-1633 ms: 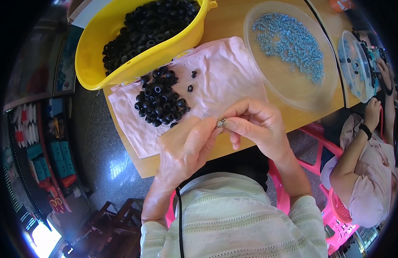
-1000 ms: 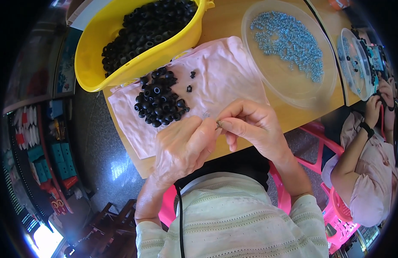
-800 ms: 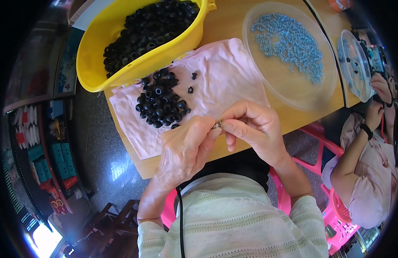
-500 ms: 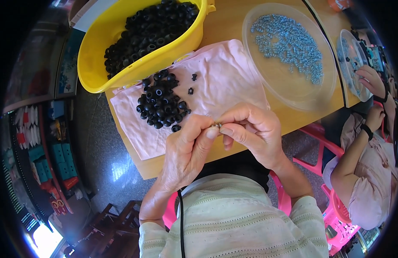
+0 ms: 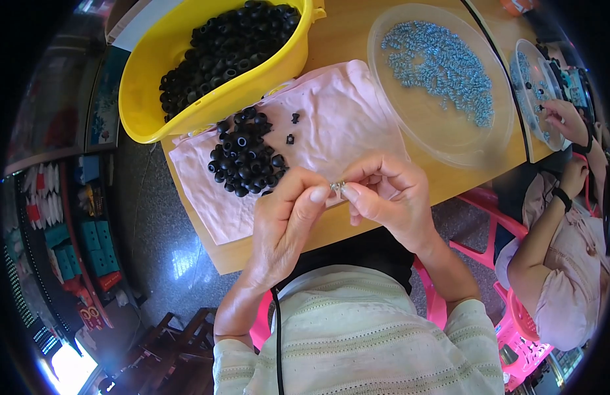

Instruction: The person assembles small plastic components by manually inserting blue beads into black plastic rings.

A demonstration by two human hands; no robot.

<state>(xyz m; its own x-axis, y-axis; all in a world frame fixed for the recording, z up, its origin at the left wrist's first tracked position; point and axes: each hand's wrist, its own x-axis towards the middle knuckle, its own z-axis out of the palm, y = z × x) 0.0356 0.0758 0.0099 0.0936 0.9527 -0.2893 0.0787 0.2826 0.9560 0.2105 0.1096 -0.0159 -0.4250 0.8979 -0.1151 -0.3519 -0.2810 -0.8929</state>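
Metal piece (image 5: 336,187): head view, small, shiny, coil-like, held in the air over the near edge of the cloth (image 5: 338,99); one piece or several, I cannot tell. Clock directions below run from it, twelve at the top.
Left hand (image 5: 280,220): at eight o'clock, thumb and forefinger pinching the piece's left end. It has rolled over: the back of the hand was uppermost, now the thumbnail shows.
Right hand (image 5: 392,197): at three o'clock, thumb and forefinger gripping the other end, its pose little changed.
Gap between thumbs: wider than a moment ago, so more of the metal shows. I take this as a change of hold, with the handling still going on at the fingertips and nothing put down; whether the piece itself has altered is too small to tell.
Black heap (image 5: 242,148): at ten o'clock on the cloth, unchanged.
Loose black bits (image 5: 290,139): two at eleven o'clock, unchanged, touched by neither hand.
Yellow tub (image 5: 246,87): between ten and eleven o'clock, with many more black parts, just as before.
Clear tray (image 5: 417,118): between one and two o'clock on the bench (image 5: 341,39), its bluish coils (image 5: 443,72) undisturbed.
Co-worker's hand (image 5: 563,120): between two and three o'clock, has come over the farther tray (image 5: 542,69), fingers at a small dark part; separate from the work at the centre.
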